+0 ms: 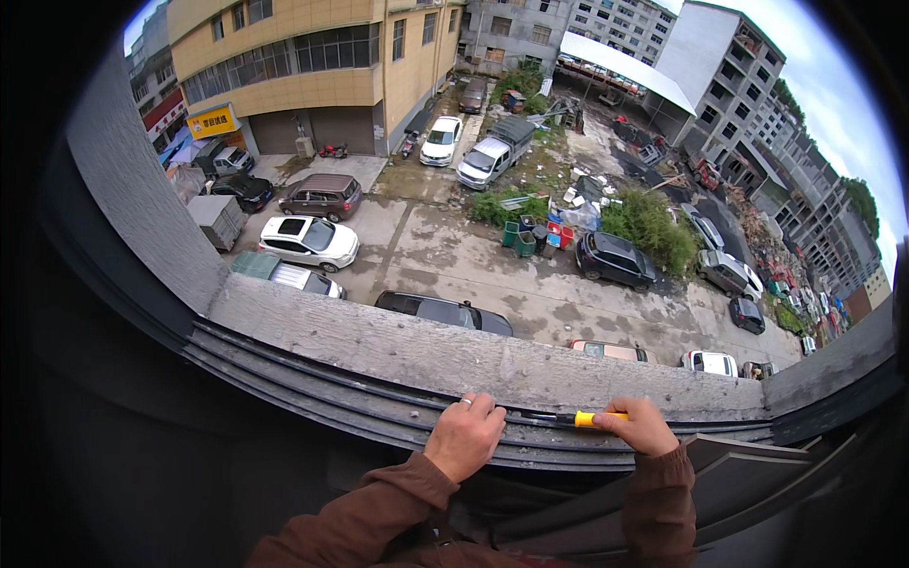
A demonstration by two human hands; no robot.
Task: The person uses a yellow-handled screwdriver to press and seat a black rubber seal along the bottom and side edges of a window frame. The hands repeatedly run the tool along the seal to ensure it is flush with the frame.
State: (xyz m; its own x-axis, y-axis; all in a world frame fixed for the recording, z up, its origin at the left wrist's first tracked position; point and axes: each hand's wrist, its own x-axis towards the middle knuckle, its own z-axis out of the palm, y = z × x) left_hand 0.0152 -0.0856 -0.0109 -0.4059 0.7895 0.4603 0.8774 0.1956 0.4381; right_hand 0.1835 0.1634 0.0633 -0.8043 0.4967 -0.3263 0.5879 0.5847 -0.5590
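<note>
My right hand (640, 426) is closed round the yellow handle of a screwdriver (589, 419). Its dark, thin shaft points left and lies along the grooves of the window track (379, 414). At the far end of that shaft my left hand (468, 435), with a ring on one finger, rests on the track. Its fingers are curled and pressed down over the groove; whatever is under the fingertips is hidden. The screwdriver's tip is not clearly visible beside those fingers. Grit and small crumbs lie on the track rails.
Beyond the track runs a rough concrete sill (379, 346), with a steep drop to a yard of parked cars (308, 241). The concrete side wall (142, 180) of the opening rises at left. Grey panels (748, 464) stand near my right forearm. Dark cloth hangs below the track.
</note>
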